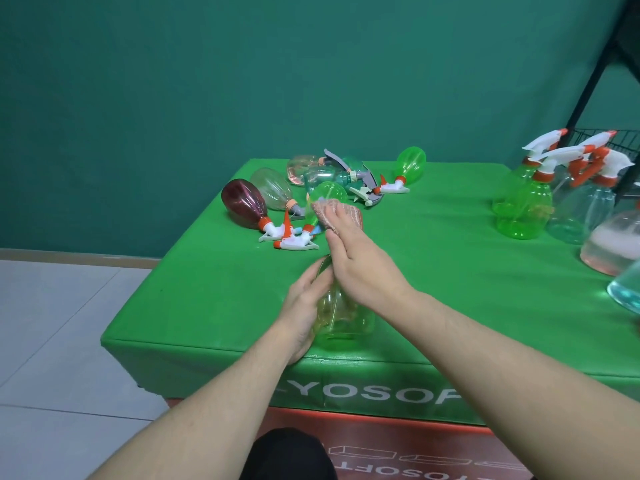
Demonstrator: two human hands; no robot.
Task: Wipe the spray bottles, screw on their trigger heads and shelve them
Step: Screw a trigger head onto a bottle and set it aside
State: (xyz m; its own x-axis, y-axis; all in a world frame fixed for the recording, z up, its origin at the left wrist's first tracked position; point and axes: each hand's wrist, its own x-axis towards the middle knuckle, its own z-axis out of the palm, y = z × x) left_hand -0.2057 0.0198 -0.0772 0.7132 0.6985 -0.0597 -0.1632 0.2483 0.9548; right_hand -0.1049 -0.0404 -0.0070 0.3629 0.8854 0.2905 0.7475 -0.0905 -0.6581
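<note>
bottle in hand: a yellow-green clear bottle (341, 315) with no trigger head on it, sitting near the front edge of the green table (450, 271), right in front of the person.
bottle axis: roughly upright, neck tipped a bit away from the person, base toward the table's front edge.
left hand: the left hand (304, 303) is wrapped round the bottle's left side, fingers curled on it, so it's the steadying one.
right hand: the right hand (360, 258) comes over the top by the neck and has a pinkish cloth (337, 214) bunched under its fingers. Looks like the wiping hand to me.
which is nearer: both are on the bottle, the left low on the body, the right up at the neck end.
loose heads and bottles: a pile of unfinished bottles (311, 188) lies on its side just beyond the cloth, some with white-and-orange trigger heads (291, 239) beside them. Straight ahead, so an easy forward reach.
finished ones: assembled bottles (523, 206) stand upright off to the right, near the black wire rack (620, 140).
my guess: still wiping, with the head and the shelving to the right yet to do.
</note>
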